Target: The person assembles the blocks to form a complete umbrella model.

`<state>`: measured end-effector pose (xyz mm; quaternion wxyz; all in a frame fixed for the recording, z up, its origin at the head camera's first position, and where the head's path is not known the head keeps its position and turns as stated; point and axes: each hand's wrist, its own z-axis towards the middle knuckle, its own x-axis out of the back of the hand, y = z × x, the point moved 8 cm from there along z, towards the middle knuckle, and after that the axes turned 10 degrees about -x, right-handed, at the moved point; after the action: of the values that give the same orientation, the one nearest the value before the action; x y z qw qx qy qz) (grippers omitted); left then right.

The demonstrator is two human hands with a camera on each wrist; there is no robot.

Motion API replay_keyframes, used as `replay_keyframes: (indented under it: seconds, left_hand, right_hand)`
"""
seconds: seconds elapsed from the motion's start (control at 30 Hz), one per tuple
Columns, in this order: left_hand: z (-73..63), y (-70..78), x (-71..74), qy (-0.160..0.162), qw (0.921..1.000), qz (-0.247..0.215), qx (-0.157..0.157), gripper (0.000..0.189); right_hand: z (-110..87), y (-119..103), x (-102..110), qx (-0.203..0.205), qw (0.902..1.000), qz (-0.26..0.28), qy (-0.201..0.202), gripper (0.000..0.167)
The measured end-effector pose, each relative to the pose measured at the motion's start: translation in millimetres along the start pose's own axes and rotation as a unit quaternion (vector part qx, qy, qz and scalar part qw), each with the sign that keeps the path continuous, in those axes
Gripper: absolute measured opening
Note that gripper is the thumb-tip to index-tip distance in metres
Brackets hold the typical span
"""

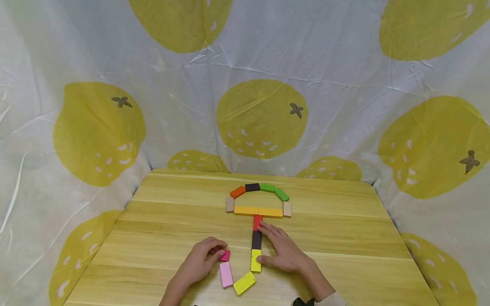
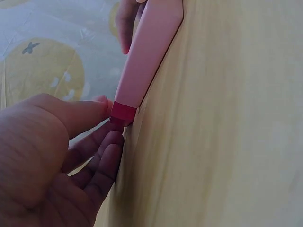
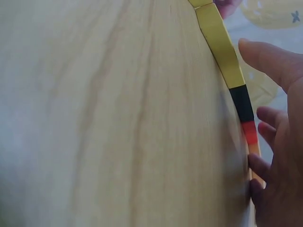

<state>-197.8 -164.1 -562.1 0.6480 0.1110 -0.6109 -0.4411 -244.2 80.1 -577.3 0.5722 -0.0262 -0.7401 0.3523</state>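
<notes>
My left hand (image 1: 201, 259) pinches a small magenta block (image 2: 124, 112) between thumb and fingers, right at the far end of a pink block (image 1: 226, 274). My right hand (image 1: 285, 247) lies along the right side of a straight column, fingers extended. Its fingertips are at the red block (image 1: 258, 222) and its thumb at the upright yellow block (image 1: 256, 260); a black block (image 1: 257, 240) sits between those two. Below, a slanted yellow block (image 1: 244, 283) lies between the column's foot and the pink block, making a hook shape.
Above the column, two orange-yellow blocks (image 1: 246, 210) form a bar. Tan blocks (image 1: 287, 209) stand at its ends, and an arch of orange (image 1: 237, 192), black (image 1: 252, 187) and green blocks (image 1: 267, 188) curves over it. A lemon-print cloth (image 1: 337, 127) surrounds the wooden table (image 1: 337, 238).
</notes>
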Motion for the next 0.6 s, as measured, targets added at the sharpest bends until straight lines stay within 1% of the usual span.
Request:
replay_keyframes:
  seconds: [0.17, 0.37, 0.5, 0.6]
  left_hand:
    - [1.0, -1.1, -1.9, -0.006, 0.9998, -0.017, -0.001, 0.017]
    - [1.5, -1.5, -1.8, -0.012, 0.9998, -0.018, 0.003, 0.018]
    - [-0.6, -0.2, 1.4, -0.022, 0.9996, -0.018, 0.008, 0.021]
    - [-3.4, 0.0, 7.4, -0.031, 0.9993, -0.017, 0.012, 0.024]
  right_hand:
    - [-0.6, 0.6, 0.7, -0.002, 1.0, 0.0, -0.001, 0.089]
    - [-2.1, -0.5, 1.6, -0.002, 0.9999, 0.011, 0.0, 0.089]
    - [-1.9, 0.5, 1.5, -0.001, 0.9995, 0.03, -0.007, 0.087]
    - [-1.2, 2.5, 3.7, -0.002, 0.9987, 0.048, -0.018, 0.085]
